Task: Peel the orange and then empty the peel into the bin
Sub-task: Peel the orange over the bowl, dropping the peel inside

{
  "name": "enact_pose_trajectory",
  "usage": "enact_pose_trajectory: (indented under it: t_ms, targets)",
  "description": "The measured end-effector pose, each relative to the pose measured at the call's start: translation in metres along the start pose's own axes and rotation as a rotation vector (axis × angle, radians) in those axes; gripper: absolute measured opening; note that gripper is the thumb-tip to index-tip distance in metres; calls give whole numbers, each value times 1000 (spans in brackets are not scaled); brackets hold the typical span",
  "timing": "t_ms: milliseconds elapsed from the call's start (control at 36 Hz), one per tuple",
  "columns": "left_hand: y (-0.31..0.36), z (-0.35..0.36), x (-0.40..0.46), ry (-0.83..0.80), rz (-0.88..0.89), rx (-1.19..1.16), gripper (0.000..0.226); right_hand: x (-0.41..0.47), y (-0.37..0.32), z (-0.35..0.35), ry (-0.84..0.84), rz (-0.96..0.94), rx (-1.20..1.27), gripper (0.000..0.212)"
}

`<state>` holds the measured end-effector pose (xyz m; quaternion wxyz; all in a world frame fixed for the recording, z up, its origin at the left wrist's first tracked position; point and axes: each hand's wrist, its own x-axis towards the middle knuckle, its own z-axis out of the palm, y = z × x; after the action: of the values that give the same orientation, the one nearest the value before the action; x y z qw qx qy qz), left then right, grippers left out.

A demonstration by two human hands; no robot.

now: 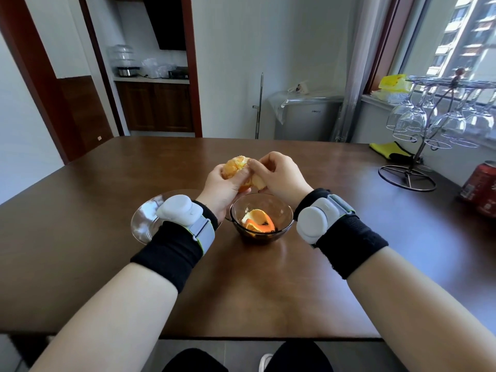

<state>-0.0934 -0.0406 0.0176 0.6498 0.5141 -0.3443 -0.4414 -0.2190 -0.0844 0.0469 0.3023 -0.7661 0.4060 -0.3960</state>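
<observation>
Table (pixel 268 291): dark brown wood, near edge at 6 o'clock, a broad bare stretch between that edge and the dishes.
Glass bowl (pixel 287 210): just beyond table centre, holding loose orange peel (pixel 257 222).
Clear glass plate (pixel 142 224): at 9 o'clock of the bowl, just beside it, partly hidden by the left wrist.
Left hand (pixel 218 185): above the bowl's far rim, fingers curled round the orange (pixel 236 165), which is partly bared at the top.
Right hand (pixel 281 174): at 3 o'clock of the orange, fingers bent close together, fingertips pinching at the fruit's skin.
Red cans (pixel 480 187): at the table's 3 o'clock edge, well apart from the hands.
Wire rack of hanging wine glasses (pixel 434 122): far corner, toward 2 o'clock.
</observation>
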Motion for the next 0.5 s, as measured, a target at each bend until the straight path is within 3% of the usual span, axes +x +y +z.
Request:
enact_pose_trajectory:
  t_ms: [194, 333, 500]
  targets:
    - [-4, -4, 1, 4, 52, 46, 50, 0, 3, -1, 85, -91, -105, 17]
    - [-2, -9, 2, -41, 31, 50, 50, -1, 3, -2, 37, -20, -39, 15]
    - [0, -12, -1, -106, -27, -23, 27, -4, 3, -3, -24, 94, 120, 22]
